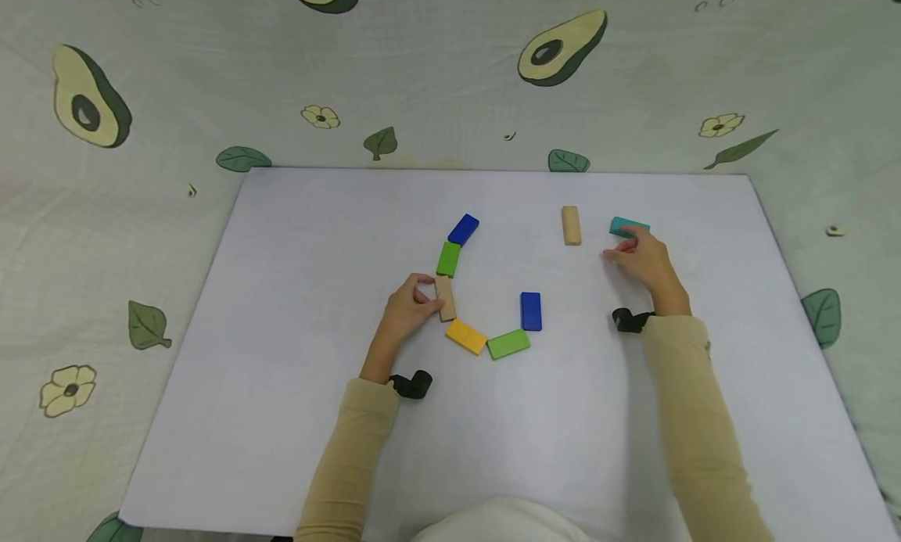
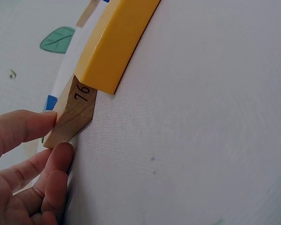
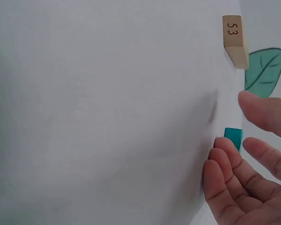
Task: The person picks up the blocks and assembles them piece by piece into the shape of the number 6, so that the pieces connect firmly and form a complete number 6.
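My left hand pinches a plain wooden block between thumb and fingers; dark digits show on its end in the left wrist view. That block lies between a green block and a yellow block in a curved row. A blue block tops the row; a light green block and another blue block form its other end. Over at the right, my right hand is at a teal block, thumb spread apart from the fingers. Its fingers partly hide that block.
Another plain wooden block, marked 53 in the right wrist view, lies left of the teal one. All the blocks are on a white tabletop. Behind it hangs avocado-patterned cloth. A black wrist camera juts from the left sleeve.
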The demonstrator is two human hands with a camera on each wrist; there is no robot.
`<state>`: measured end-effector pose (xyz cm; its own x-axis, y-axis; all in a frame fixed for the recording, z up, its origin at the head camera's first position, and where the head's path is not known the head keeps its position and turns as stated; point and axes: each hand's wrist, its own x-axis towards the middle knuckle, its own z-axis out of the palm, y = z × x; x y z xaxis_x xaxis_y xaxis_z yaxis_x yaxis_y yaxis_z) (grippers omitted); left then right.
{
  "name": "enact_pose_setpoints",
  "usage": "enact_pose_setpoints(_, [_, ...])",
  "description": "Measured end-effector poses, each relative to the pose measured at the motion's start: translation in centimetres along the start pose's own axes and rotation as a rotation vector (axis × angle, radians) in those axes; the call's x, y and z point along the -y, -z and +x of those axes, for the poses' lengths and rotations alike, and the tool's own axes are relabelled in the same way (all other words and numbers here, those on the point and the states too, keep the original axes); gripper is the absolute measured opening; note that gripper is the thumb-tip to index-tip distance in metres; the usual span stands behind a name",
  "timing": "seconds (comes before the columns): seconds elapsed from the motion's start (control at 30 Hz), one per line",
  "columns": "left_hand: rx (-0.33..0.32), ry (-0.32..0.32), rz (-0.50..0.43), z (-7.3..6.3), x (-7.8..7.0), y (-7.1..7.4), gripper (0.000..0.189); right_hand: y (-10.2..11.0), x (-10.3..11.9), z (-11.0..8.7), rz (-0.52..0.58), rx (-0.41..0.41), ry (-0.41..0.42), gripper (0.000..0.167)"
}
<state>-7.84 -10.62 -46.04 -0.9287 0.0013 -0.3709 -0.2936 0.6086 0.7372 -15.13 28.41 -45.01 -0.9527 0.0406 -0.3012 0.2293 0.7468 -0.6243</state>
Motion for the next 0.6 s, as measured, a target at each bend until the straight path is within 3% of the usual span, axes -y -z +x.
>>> enact_pose_setpoints(0.23, [0.001,-0.004,0.01,0.0,0.1,-0.1,0.046,-0.8,0.7,0.6,-0.01,0.013,-0.016,0.074])
enact_pose_setpoints(0.6, [-0.003,-0.012,0.01,0.1,0.1,-0.1,0.045,-2.7,3.1,1.7,-0.077,-0.014,-0.003,0.056])
